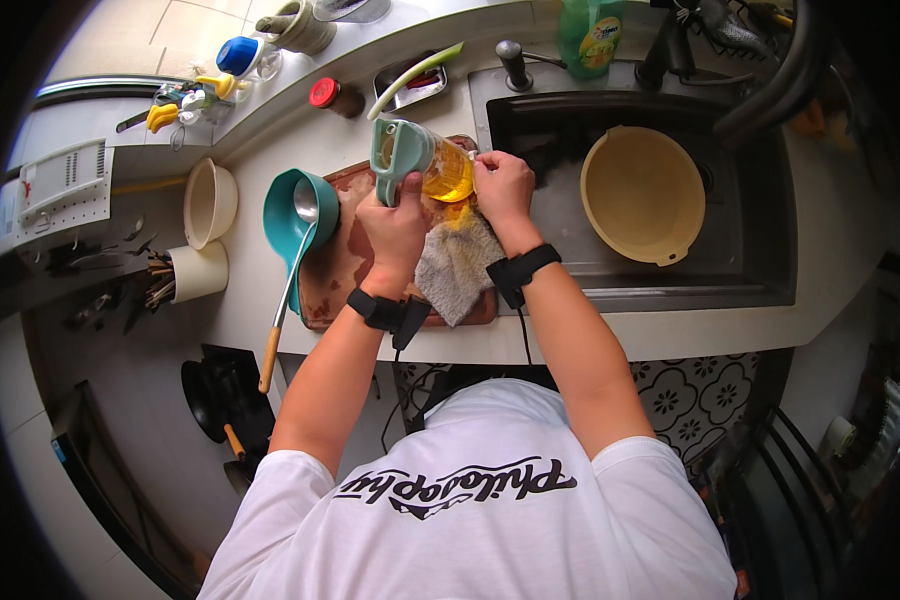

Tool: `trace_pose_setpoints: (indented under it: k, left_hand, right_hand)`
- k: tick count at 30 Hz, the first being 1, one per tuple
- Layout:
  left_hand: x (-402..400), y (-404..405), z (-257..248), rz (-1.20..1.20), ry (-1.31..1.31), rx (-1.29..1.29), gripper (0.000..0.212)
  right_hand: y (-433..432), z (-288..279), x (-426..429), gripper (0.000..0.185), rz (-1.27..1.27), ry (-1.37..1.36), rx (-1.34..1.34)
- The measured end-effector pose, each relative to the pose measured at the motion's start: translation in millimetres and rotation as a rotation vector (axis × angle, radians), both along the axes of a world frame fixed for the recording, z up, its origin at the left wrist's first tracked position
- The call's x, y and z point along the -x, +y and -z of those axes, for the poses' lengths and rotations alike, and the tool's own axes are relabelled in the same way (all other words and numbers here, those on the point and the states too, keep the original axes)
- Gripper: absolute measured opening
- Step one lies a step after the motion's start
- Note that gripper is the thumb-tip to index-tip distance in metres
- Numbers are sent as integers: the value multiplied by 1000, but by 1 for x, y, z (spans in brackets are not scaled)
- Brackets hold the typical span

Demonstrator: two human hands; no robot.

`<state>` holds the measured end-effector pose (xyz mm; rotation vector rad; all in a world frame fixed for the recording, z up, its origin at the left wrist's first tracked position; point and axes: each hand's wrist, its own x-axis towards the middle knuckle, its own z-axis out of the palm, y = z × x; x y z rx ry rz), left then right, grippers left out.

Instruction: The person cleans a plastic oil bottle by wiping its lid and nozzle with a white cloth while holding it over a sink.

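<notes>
My left hand (395, 229) grips the handle of a clear oil jug (448, 171) with a pale green lid. The jug is tipped on its side, its lid to the left, and yellow oil lies inside. At its base, my right hand (504, 184) has curled fingers, with a small white bit (472, 155) at the fingertips; what it grips is unclear. Below the jug, a grey cloth (457, 270) lies on a wet brown cutting board (330, 281). A teal long-handled bowl (279, 214) rests at the board's left edge, with a metal ladle (289, 281) in it.
Right of the board is a dark sink (570, 270) holding a beige basin (641, 195). Behind the board stand a red-lidded jar (337, 97) and a metal tray (412, 94) with a green stalk (412, 75) across it. A green bottle (589, 41) stands behind the sink.
</notes>
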<state>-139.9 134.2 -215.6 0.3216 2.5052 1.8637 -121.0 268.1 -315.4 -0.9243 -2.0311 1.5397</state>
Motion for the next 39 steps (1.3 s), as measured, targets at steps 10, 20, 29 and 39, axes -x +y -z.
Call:
trace_pose_setpoints:
  k: [10,20,29,39]
  left_hand:
    - [-3,4,2,-41,28,13,35]
    - [-11,11,7,-71,63,-4,30]
    - [-10,8,6,-33,118,36,29]
    - [-8,6,11,-31,150,69,33]
  right_hand:
    - [-30,-29,-14,11,75,219,44]
    - [-38,-46,-16,10,113,247,104]
    - [-41,-54,-16,12,47,450,51]
    - [-45,-47,-16,13,91,340,121]
